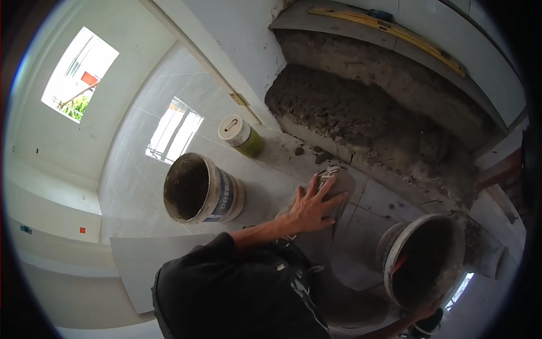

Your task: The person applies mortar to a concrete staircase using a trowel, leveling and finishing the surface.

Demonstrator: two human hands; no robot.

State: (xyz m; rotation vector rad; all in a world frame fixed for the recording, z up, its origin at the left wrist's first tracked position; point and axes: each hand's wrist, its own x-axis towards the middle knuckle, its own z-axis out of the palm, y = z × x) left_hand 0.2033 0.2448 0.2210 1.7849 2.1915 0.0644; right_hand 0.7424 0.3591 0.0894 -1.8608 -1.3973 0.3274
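Observation:
My left hand (317, 210) lies with its fingers spread on my bent knee, on dark trousers with pale lettering (328, 173). It holds nothing. My right hand (424, 312) is at the lower side of a plastic bucket (393, 248) and appears to grip it; part of its fingers is hidden. This bucket is tilted, its dirty mouth turned up toward me. A small orange-red patch (400, 263) shows inside it. Left of my knee a second mortar-stained bucket (228, 198) with blue print stands upright on the tiles.
A lidded greenish tub (248, 139) stands by the door frame. Ahead is a step covered with dark, rough mortar (350, 110). A yellow level (418, 48) lies on the tiled step above. Loose clumps (323, 156) dot the floor. A large grey panel (138, 265) is at left.

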